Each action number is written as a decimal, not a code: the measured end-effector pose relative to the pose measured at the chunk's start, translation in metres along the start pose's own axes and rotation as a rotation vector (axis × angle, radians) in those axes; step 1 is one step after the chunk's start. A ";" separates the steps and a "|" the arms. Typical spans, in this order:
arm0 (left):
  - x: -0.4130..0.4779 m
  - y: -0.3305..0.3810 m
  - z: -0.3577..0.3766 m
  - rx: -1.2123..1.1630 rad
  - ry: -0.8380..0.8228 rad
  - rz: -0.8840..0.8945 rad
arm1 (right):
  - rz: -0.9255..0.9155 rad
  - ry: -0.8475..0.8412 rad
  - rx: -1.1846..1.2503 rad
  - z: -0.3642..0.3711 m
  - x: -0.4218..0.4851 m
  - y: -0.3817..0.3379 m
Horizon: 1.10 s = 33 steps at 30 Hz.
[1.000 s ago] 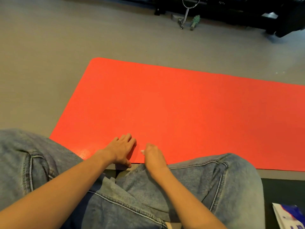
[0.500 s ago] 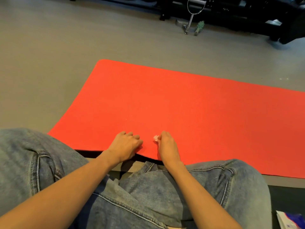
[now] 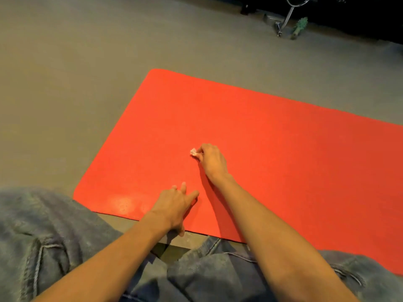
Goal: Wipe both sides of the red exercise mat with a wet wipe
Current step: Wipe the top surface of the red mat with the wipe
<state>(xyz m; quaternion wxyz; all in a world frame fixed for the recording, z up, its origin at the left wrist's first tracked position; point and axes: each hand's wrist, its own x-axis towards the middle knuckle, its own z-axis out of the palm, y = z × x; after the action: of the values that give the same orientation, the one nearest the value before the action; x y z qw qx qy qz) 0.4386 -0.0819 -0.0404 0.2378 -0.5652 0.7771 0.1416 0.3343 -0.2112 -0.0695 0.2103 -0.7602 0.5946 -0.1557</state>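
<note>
The flat red foam exercise mat (image 3: 272, 160) lies on the grey floor (image 3: 65, 83), its long axis running from lower left to the right. The right hand (image 3: 210, 161) pinches a small crumpled white wet wipe (image 3: 193, 151) against it; the left hand (image 3: 176, 205) rests spread, fingers straight, near the mat's near edge.

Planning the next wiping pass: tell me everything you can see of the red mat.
The red mat is a thin, smooth, rubbery-looking sheet with rounded corners, lying flat on the grey floor. Its right end runs out of frame. A pale shiny patch shows near its near-left corner. The left hand rests on it by the near edge, fingers extended. The right hand pinches a small bunched wet wipe against it nearer the middle.
</note>
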 end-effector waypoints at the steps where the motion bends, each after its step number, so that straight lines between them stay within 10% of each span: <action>1: 0.001 0.000 0.001 -0.003 -0.003 0.000 | -0.013 -0.012 0.022 0.007 0.009 -0.002; 13: 0.007 -0.002 0.002 0.001 0.001 0.016 | -0.431 -0.184 0.160 0.027 -0.014 0.018; 33: -0.004 0.009 0.013 -0.002 0.127 0.196 | 0.156 -0.216 0.097 -0.021 -0.166 0.028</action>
<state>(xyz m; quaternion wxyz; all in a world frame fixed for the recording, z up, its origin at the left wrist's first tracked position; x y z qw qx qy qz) 0.4334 -0.0699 -0.0497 0.1727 -0.4944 0.8421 0.1289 0.2595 -0.0585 -0.0635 0.3213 -0.7129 0.6175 -0.0846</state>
